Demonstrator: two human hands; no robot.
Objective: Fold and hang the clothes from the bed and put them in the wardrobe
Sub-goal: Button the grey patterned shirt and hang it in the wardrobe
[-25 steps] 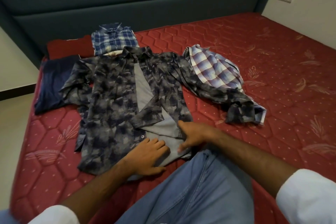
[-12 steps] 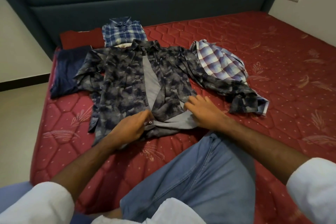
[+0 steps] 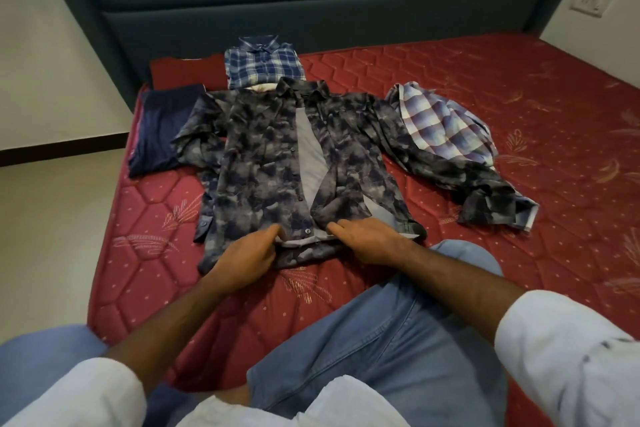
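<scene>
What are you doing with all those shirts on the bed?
A person kneeling on the red mattress is getting the dark camouflage shirt ready to fold. It lies spread out, front open, and the left hand and right hand both hold its bottom hem. A blue checked shirt already sits folded near the headboard, a dark blue garment lies folded at the left, and a pale plaid shirt waits crumpled on the right.

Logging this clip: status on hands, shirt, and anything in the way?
Left hand and right hand both gripping hem of camouflage shirt, spread flat and unbuttoned. Crumpled plaid shirt lies under its sleeve. Not yet folded.
</scene>
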